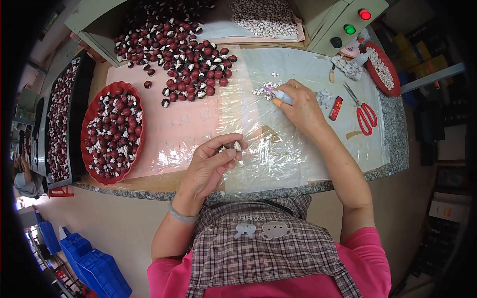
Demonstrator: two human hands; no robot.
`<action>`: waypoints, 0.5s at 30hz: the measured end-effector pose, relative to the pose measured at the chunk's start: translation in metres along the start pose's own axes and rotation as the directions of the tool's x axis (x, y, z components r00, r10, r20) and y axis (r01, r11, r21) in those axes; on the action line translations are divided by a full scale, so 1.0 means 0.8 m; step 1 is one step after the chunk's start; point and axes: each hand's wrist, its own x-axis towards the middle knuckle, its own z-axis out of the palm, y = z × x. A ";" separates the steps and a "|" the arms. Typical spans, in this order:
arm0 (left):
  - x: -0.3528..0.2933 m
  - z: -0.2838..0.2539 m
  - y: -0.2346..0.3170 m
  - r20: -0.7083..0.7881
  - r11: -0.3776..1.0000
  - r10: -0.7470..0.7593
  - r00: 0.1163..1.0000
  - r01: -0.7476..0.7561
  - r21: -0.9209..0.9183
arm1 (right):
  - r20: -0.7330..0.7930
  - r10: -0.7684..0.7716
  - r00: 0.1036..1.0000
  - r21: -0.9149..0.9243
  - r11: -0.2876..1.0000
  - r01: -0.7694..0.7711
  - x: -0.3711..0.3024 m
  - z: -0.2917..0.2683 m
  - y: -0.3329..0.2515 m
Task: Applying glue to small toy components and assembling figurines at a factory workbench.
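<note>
A speckled grey stone desk [397, 124] with a curved front edge carries a pale pink mat [174, 124] and a crinkled clear plastic sheet [278, 149]. The left hand [208, 166] sits at 6 o'clock near the front edge, its fingers [226, 155] pinched shut on a small dark-and-white nut piece [236, 146]. The right hand [300, 107], toward 1 o'clock from it, has its fingers closed around a small purple-tipped tool [276, 93], beside a little heap of white shell bits [266, 89]. At 11 o'clock lies a loose pile of dark red nuts [184, 54]; at 9 o'clock a red oval plastic basket [99, 107] of the same. Red-handled scissors [365, 111] rest at 3 o'clock. Bare sheet lies between the hands — beyond the desk, tan floor and blue crates [89, 263].
</note>
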 end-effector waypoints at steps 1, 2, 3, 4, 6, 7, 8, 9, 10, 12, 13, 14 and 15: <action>0.000 0.000 0.000 -0.001 1.000 -0.001 1.000 0.001 0.000 | 0.040 -0.042 0.998 -0.041 0.998 0.043 0.000 -0.002 -0.001; 0.000 -0.001 0.000 -0.004 1.000 -0.001 1.000 0.001 -0.001 | 0.043 -0.043 0.998 -0.040 0.998 0.045 0.000 -0.004 -0.003; 0.001 -0.001 0.001 0.009 1.000 -0.001 1.000 0.001 0.004 | 0.075 -0.035 0.997 -0.067 0.997 0.040 0.000 -0.007 -0.005; 0.001 -0.002 0.000 0.022 1.000 -0.002 1.000 0.002 0.008 | 0.106 -0.026 0.994 -0.095 0.995 0.036 0.000 -0.009 -0.007; 0.001 -0.003 -0.001 0.019 1.000 0.000 1.000 0.000 0.018 | 0.121 -0.045 0.992 -0.102 0.993 0.057 0.003 -0.010 -0.007; 0.001 -0.003 -0.001 0.017 1.000 0.003 1.000 -0.003 0.027 | 0.135 -0.063 0.989 -0.110 0.991 0.078 0.006 -0.011 -0.007; 0.000 -0.003 -0.002 0.018 1.000 0.003 1.000 -0.004 0.028 | 0.134 -0.064 0.989 -0.109 0.991 0.079 0.007 -0.010 -0.006; 0.001 -0.004 -0.003 0.026 1.000 -0.001 1.000 0.000 0.026 | 0.118 -0.108 0.987 -0.130 0.984 0.123 0.008 -0.007 -0.004; 0.001 -0.005 -0.003 0.035 1.000 -0.006 0.999 0.005 0.023 | 0.102 -0.152 0.983 -0.152 0.974 0.166 0.008 -0.006 -0.003; 0.000 0.001 -0.001 0.015 1.000 -0.013 1.000 0.012 0.029 | 0.075 -0.126 0.989 -0.064 0.989 0.131 0.005 -0.009 -0.003; 0.000 0.003 0.000 -0.006 0.999 -0.021 1.000 0.021 0.033 | 0.051 -0.096 0.994 0.026 0.995 0.095 0.003 -0.011 -0.004; 0.000 0.002 0.000 -0.008 0.999 -0.020 1.000 0.020 0.032 | 0.054 -0.098 0.994 0.028 0.995 0.096 0.001 -0.013 -0.007; 0.000 0.001 -0.001 0.004 0.998 -0.018 1.000 0.017 0.058 | 0.162 0.109 0.981 0.281 0.948 -0.152 -0.002 -0.015 -0.011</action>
